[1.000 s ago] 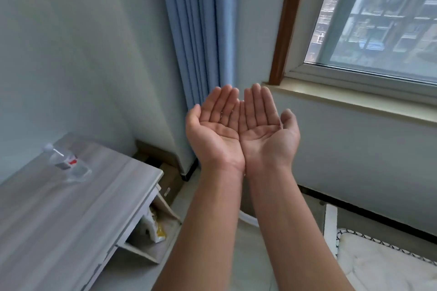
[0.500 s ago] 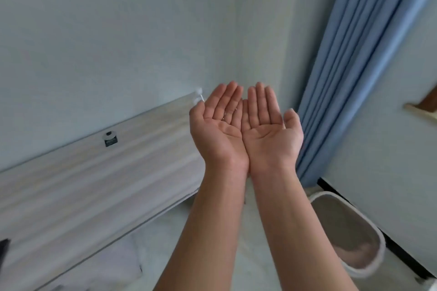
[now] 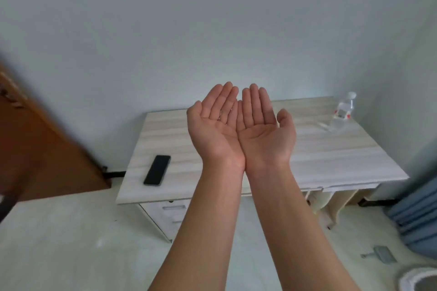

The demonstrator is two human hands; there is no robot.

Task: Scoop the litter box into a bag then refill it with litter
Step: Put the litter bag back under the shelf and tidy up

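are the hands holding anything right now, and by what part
Nothing is held. The left hand and right hand are both open, palms up, side by side with their edges touching.

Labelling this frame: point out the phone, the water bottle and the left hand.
phone [image 3: 157,170], head view, screen middle.
water bottle [image 3: 342,113], head view, label.
left hand [image 3: 214,132], head view, palm.

The white bin [image 3: 412,277] (bottom right corner) is cut off; the brown door [image 3: 35,149] is blurred.

Desk [image 3: 307,163]: phone [image 3: 157,170], bottle [image 3: 342,113].
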